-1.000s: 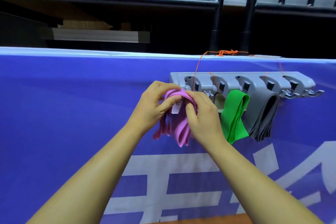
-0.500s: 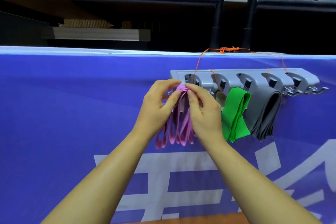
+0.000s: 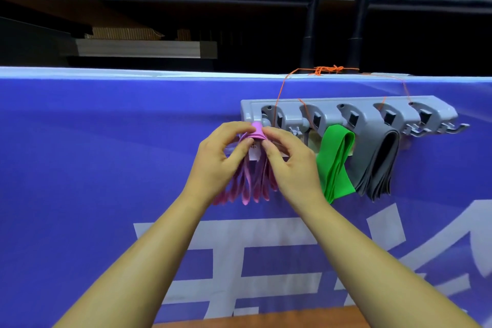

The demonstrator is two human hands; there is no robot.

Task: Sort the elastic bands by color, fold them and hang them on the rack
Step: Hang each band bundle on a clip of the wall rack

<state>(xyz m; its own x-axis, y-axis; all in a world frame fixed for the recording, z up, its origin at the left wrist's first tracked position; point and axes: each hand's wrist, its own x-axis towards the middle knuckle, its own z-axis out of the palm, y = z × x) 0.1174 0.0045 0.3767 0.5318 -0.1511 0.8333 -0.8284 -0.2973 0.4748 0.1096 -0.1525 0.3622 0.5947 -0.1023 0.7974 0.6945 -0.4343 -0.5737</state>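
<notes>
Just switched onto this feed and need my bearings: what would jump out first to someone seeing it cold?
Both hands first: the left hand and right hand pinch the top fold of a bunch of pink elastic bands at the left end of the grey rack. Right of them, a green band and a stack of grey bands hang from the rack, against a purple banner.
</notes>
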